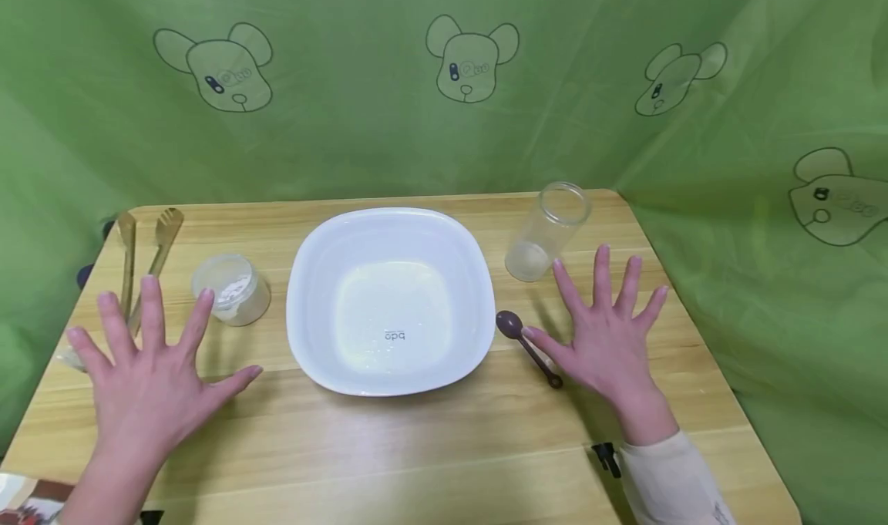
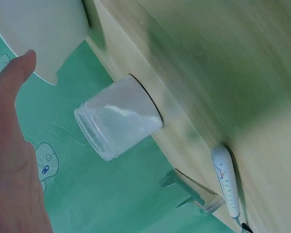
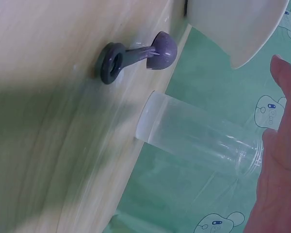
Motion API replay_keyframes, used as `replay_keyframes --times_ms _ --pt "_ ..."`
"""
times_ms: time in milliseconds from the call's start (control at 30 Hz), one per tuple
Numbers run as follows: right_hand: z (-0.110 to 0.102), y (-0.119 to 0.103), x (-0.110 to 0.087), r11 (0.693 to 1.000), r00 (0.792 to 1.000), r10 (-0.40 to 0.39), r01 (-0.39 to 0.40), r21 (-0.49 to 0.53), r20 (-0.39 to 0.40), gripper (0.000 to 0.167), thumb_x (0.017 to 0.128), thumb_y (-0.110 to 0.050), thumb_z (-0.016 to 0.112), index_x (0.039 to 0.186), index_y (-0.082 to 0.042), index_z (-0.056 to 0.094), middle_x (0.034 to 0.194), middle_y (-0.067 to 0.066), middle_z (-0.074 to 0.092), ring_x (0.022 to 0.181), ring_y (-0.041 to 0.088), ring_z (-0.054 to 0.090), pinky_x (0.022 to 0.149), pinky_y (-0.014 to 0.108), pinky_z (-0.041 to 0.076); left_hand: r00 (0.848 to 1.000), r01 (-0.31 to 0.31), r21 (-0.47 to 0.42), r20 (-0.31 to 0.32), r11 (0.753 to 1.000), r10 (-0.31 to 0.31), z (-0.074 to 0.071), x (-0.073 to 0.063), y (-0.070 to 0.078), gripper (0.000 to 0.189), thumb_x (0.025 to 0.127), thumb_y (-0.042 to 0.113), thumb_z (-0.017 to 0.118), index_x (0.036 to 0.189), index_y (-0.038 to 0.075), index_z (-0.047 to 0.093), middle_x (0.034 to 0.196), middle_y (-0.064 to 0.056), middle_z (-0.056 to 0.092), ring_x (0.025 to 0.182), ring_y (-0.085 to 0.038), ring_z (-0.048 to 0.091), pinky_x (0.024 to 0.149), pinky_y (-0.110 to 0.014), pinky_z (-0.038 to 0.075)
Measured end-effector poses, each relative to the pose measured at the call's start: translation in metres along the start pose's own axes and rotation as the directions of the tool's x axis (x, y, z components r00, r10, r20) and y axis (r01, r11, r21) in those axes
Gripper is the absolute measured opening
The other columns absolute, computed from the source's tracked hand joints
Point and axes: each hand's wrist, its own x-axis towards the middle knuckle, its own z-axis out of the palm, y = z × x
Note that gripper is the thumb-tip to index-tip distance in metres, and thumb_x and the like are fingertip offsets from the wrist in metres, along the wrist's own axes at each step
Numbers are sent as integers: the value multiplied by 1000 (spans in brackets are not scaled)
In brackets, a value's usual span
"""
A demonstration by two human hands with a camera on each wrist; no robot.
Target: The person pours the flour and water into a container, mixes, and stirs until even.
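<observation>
On the counter (image 1: 416,456), left side: your left grip (image 1: 149,390) has its fingers spread and holds nothing; a clear jar (image 1: 246,305) of white powder stands just beyond it.
Right side: your right grip (image 1: 610,348) is spread and bare too. Its thumb overlaps the dark spoon (image 1: 509,324) in the head view, but the right wrist view shows them apart. The tall clear container (image 1: 544,236) stands just past your fingertips.
White basin (image 1: 298,317): between both grips, the spoon's bowl just beside its right wall.
Wooden fork (image 1: 166,228): beyond the jar to the left, beside a second wooden utensil (image 1: 128,236).
Jar and container handling: I'd come in low from the side, since a knock at either rim could tip it, and the powder would likely spill.
Spoon handling: pinching the handle near its ring end looks safest.
Basin print: short dark lettering, perhaps "bdo", seemingly upside down to you; the finer line is unreadable.
White handle (image 2: 225,182): small blue marks, illegible.
Green cloth (image 1: 347,147): mouse-like heads with lettering I can't make out.
</observation>
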Motion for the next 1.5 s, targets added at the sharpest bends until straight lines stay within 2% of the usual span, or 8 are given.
replay_keyframes --times_ms 200,400,600,800,933,1167,1400,1500 --pt "2 -3 2 998 999 -14 16 56 -35 100 80 -77 58 160 -30 21 162 11 -25 141 44 -29 102 72 -23 998 -26 -31 -51 999 24 1 2 -1 125 63 87 64 161 27 16 159 -17 -29 139 -47 -29 99 -75 -21" --pt "8 -8 7 964 960 -109 166 210 -259 88 84 -71 57 155 -20 39 165 16 9 147 46 3 109 75 12 997 -40 -107 -76 993 32 3 12 -1 126 63 80 71 161 25 15 159 -18 -28 139 -48 -28 101 -71 -22" --pt "15 -19 21 834 876 -152 362 417 -458 71 88 -50 66 141 -4 55 147 20 47 133 42 44 110 58 33 995 -29 -221 -97 975 8 8 24 -1 129 63 72 79 162 21 13 159 -18 -28 141 -47 -25 106 -69 -18" --pt "23 -32 34 681 941 -60 282 676 -332 61 84 -14 76 141 -4 56 139 12 57 120 34 56 91 50 52 994 41 -384 -80 922 -78 14 33 -2 133 64 62 86 162 18 7 160 -13 -28 144 -43 -21 103 -79 0" --pt "32 -40 44 535 985 9 143 833 -175 58 86 2 74 141 -4 55 135 14 59 109 38 61 82 49 57 987 69 -529 -85 846 -133 19 37 -4 134 65 46 92 162 18 3 163 -8 -22 147 -42 -11 103 -79 9" --pt "38 -55 61 331 999 50 -10 944 -7 47 90 3 70 136 -2 59 131 18 61 97 31 64 78 28 57 978 71 -715 -87 696 -189 26 43 -5 135 68 27 94 161 23 -3 165 -9 -6 148 -38 4 112 -68 16" --pt "45 -57 70 210 996 36 -84 974 78 45 89 5 70 133 1 60 126 21 63 84 21 68 72 29 60 959 193 -899 89 392 -268 33 53 0 135 74 9 89 158 34 -14 165 -13 -4 146 -43 13 115 -54 26" --pt "47 -57 72 185 993 47 -118 976 111 44 90 4 70 133 0 61 126 22 62 82 19 68 70 29 60 943 255 -913 162 318 -292 35 59 0 133 77 6 87 157 33 -16 164 -16 -1 147 -42 13 116 -50 25"
